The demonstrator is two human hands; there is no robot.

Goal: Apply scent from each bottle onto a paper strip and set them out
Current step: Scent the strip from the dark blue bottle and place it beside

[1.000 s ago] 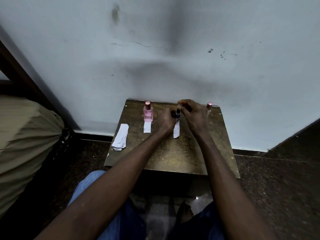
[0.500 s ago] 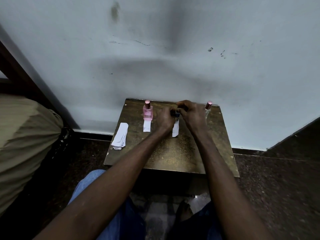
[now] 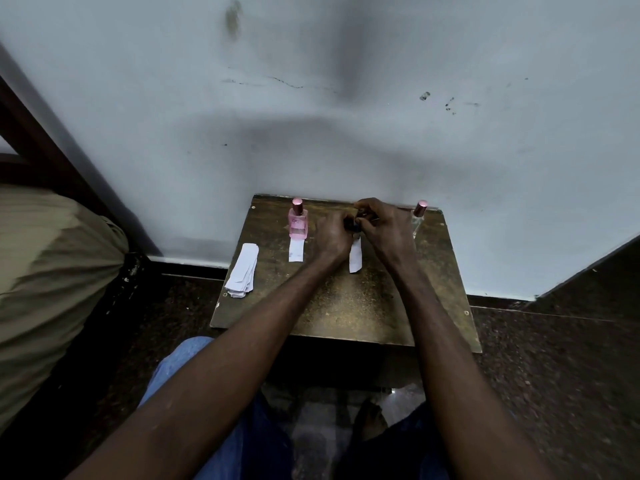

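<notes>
A: Layout?
B: Small brown table [image 3: 346, 306] against the wall. Stack of blank paper strips [image 3: 242, 271] at its left edge, long axis running toward the wall.
A: Bottles?
B: Pink bottle [image 3: 298, 221] upright at back left, capped, a used strip [image 3: 296, 250] flat in front of it, touching its base. Clear bottle [image 3: 418, 216] with a pink cap at back right, no strip by it yet.
A: Hands?
B: Both meet at back centre. Left hand [image 3: 332, 237] and right hand [image 3: 384, 226] are closed around a small dark bottle [image 3: 356, 225], mostly hidden. Can't tell which hand has the cap.
A: Current strip?
B: Second strip [image 3: 355, 256] lies right below the hands, between the wrists. Long axis points from the person toward the wall, far end tucked under the dark bottle. Both hands equally near.
A: Stage?
B: My read: second of three, closing up the dark bottle. Clear one is left.
</notes>
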